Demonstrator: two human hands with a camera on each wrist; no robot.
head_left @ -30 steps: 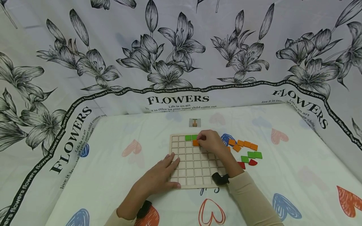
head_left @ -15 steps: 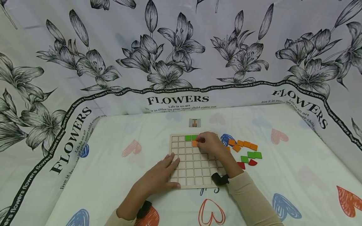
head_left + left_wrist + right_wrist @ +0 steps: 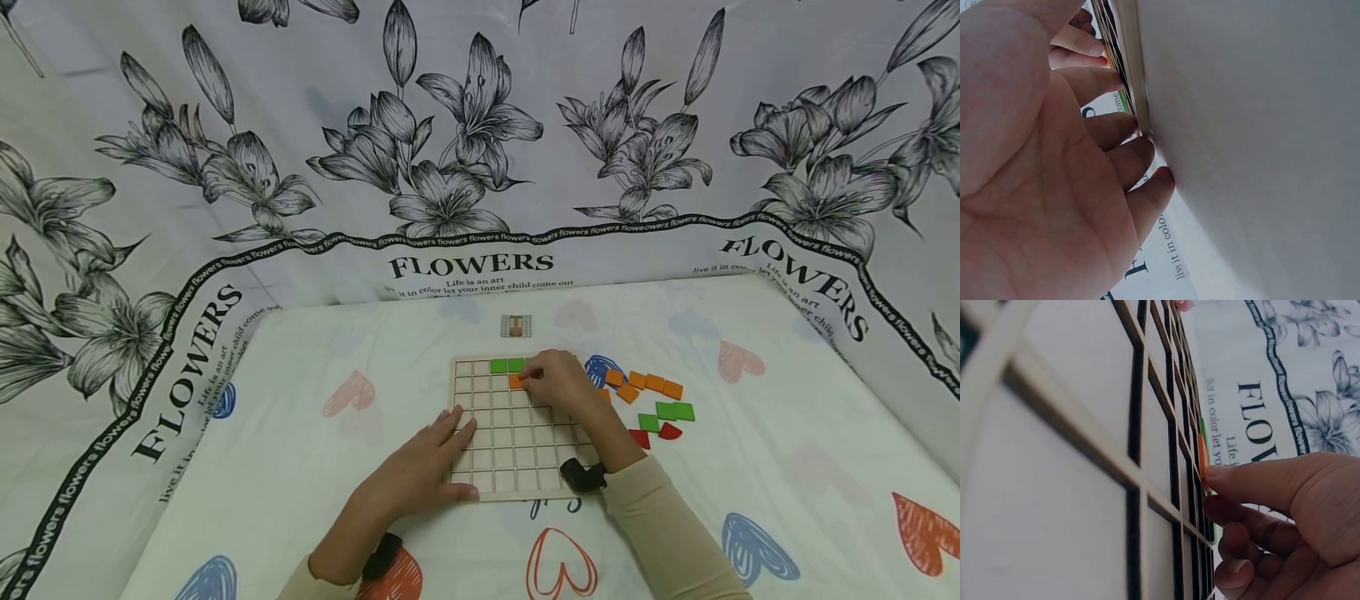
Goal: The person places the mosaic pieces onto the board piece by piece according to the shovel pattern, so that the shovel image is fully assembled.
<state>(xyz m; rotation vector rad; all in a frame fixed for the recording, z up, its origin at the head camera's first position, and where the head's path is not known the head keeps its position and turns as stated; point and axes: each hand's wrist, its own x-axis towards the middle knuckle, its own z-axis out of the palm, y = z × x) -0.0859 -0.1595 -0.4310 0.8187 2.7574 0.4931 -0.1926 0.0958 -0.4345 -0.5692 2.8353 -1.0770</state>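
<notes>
A wooden grid board [image 3: 495, 458] lies on the table in the head view. Two green square tiles [image 3: 507, 366] show side by side in its far row. Just below them, in the second row, is an orange square tile [image 3: 515, 381], which my right hand [image 3: 557, 383] pinches at its right side. The right wrist view shows the thumb on this orange tile [image 3: 1202, 456], the other fingers curled beneath. My left hand [image 3: 420, 467] rests spread along the board's left edge; in the left wrist view its fingertips [image 3: 1147, 150] meet the board's side [image 3: 1135, 69].
Loose orange tiles [image 3: 655, 383], green tiles [image 3: 677, 412] and red pieces [image 3: 671, 432] lie on the cloth right of the board. A small picture card [image 3: 516, 326] lies beyond the far edge. A flower-printed curtain [image 3: 472, 167] hangs behind the table.
My right hand has shifted slightly left and toward me, and the orange tile has slid a little left with it. The left hand has stayed still.
</notes>
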